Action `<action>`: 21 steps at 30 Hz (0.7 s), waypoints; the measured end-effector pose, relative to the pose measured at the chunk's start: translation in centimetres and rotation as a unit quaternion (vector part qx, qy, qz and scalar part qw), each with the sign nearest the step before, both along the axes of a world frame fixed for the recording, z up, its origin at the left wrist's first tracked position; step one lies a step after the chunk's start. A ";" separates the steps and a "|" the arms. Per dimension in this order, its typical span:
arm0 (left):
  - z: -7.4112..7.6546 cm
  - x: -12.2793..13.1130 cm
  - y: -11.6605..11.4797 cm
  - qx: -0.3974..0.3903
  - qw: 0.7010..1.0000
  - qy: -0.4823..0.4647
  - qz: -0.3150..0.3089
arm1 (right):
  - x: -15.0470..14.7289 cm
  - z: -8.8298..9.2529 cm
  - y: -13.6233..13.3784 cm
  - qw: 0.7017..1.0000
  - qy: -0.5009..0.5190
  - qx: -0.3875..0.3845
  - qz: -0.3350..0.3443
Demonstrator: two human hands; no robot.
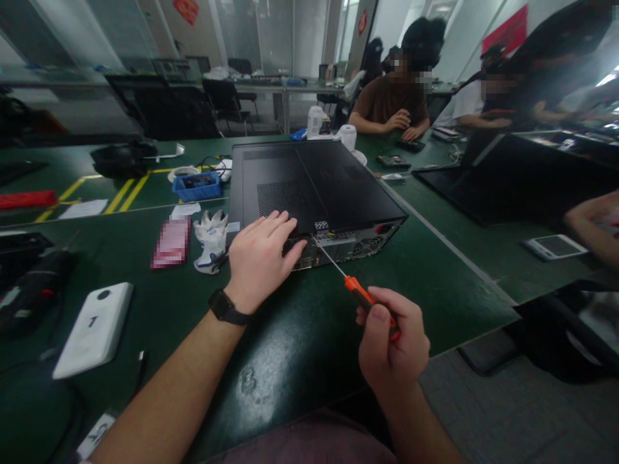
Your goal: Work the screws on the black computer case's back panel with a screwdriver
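A black desktop computer case lies flat on the green table, its rear panel with ports and a fan grille facing me. My left hand rests on its top near the rear edge, fingers stretched out over the vent holes and thumb by the back edge. In my right hand is a screwdriver with an orange and dark handle. Its long thin shaft points up and left, and the tip meets the upper rear edge of the case. Whether a screw sits under the tip is too small to tell.
Left of the case are a white glove, a blue bin, a pink packet and a white power bank. To the right lie a large black panel and a phone. Other people sit beyond.
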State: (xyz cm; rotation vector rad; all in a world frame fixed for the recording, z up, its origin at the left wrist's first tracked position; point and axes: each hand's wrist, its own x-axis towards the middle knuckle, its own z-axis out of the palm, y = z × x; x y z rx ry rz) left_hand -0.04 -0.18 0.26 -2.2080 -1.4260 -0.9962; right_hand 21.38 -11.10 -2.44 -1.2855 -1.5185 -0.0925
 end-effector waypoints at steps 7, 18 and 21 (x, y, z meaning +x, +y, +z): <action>0.0 0.0 0.0 -0.004 1.000 -0.003 -0.002 | -0.2 0.4 0.2 0.999 -0.009 0.038 0.009; 0.0 -0.1 -0.1 -0.011 1.000 -0.007 -0.004 | -0.1 0.3 0.2 0.999 -0.003 0.036 0.032; 0.0 -0.1 -0.1 -0.017 1.000 -0.017 -0.006 | 0.0 0.3 0.2 1.000 0.014 0.005 0.017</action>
